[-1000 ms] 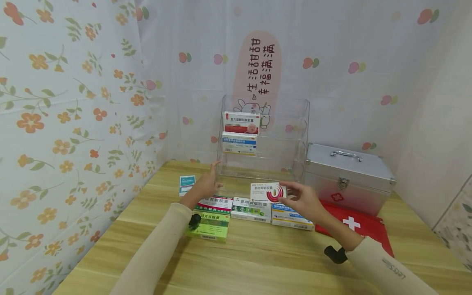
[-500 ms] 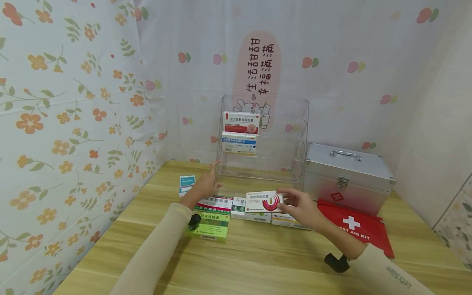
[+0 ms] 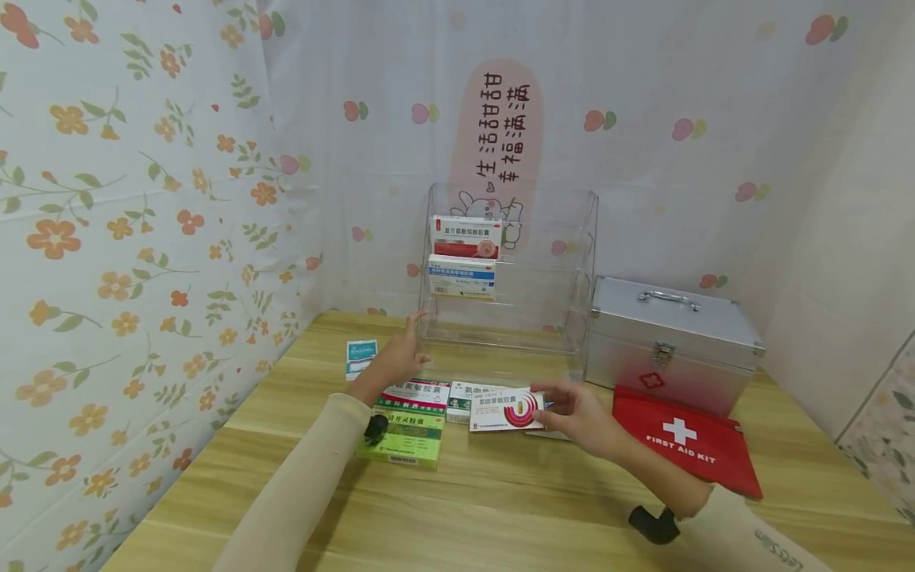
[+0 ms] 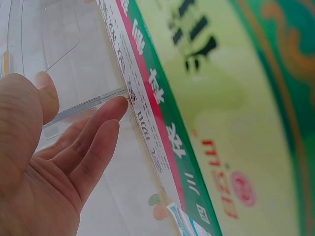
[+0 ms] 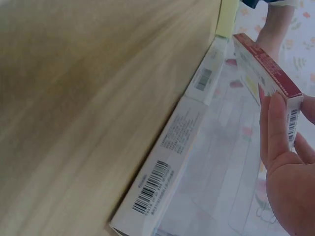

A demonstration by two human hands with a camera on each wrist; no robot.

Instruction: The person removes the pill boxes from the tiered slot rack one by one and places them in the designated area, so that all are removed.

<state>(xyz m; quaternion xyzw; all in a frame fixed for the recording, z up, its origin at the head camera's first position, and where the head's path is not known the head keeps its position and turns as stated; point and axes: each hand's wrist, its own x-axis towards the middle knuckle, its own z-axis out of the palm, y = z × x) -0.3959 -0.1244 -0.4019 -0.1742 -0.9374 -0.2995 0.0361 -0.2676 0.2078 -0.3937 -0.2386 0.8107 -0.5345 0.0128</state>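
Floral cloth [image 3: 107,222] hangs along the far and left sides of a wooden table [image 3: 457,508]. Far on it stands a clear rack [image 3: 511,344], with a silver case [image 3: 672,338] to its right and a red pouch [image 3: 679,449] at the case's near side. The left hand [image 3: 391,361] is at the rack's left edge, thumb and fingers apart; whether they touch it, I cannot tell. The right hand's [image 3: 582,417] fingers pinch the right end of a ringed box [image 3: 493,411], held above a row of boxes [image 5: 177,142]. Left of it lies a green box [image 3: 411,445]; a teal packet [image 3: 361,351] lies left of the left hand.
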